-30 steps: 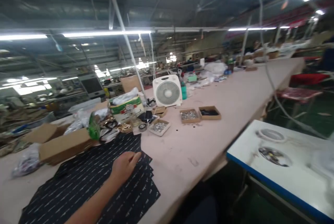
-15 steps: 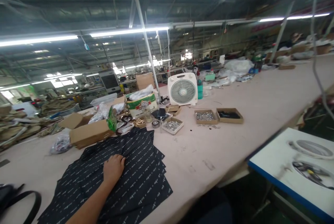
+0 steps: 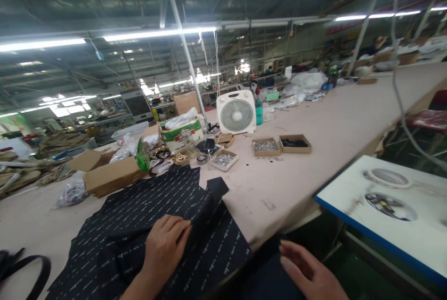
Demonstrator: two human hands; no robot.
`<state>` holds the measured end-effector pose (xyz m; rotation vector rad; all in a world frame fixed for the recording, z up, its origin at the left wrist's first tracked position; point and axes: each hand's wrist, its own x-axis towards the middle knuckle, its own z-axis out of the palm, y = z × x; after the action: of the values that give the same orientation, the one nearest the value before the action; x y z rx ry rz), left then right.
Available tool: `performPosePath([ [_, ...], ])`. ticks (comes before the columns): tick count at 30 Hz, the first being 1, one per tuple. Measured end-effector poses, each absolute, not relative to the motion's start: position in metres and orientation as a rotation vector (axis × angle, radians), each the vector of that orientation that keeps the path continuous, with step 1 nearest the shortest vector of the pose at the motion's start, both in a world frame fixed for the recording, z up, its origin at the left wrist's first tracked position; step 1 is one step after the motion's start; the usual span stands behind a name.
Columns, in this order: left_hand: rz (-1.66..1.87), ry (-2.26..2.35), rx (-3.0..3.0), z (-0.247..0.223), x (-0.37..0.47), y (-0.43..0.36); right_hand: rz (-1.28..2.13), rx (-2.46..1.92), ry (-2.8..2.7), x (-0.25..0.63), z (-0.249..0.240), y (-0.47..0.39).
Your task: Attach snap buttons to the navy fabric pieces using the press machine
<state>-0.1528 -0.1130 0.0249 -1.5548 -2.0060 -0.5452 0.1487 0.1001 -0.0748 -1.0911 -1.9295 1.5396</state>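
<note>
A stack of dark fabric panels [image 3: 139, 197] with rows of small white marks lies on the table in front of me. My left hand [image 3: 165, 244] is closed on a top panel near the middle of the stack. That panel is bunched under the fingers, and its plain dark far corner [image 3: 218, 187] is raised and folded over. My right hand [image 3: 310, 269] is at the lower right, past the table's front edge. Its thumb and fingers are bent about the edge of dark fabric [image 3: 268, 262], which blends with the shadow below.
Beyond the stack are an open cardboard box [image 3: 113, 179], trays of small metal parts [image 3: 264, 146], a tray of black pieces [image 3: 295, 144] and a white fan [image 3: 236, 112]. A black strap [image 3: 44, 272] lies at left. A white, blue-edged table [image 3: 349, 193] stands at right.
My right hand has come into view at the lower right. My left hand has moved right and closed on the fabric, which was lying flat and is now bunched and partly lifted.
</note>
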Motion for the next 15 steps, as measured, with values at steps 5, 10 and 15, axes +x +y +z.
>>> performPosePath([
  [5, -0.657, -1.747, -1.858, 0.027, -0.085, -0.099, 1.017, -0.737, -2.011, 0.094, 0.01, 0.088],
  [10, -0.642, -1.595, -2.068, 0.018, -0.059, -0.09, 0.738, -0.702, -2.328, 0.103, 0.02, 0.099],
  [15, -0.628, -1.421, -2.149, 0.016, -0.039, -0.076, 1.397, -0.677, -2.717, 0.121, -0.015, 0.099],
])
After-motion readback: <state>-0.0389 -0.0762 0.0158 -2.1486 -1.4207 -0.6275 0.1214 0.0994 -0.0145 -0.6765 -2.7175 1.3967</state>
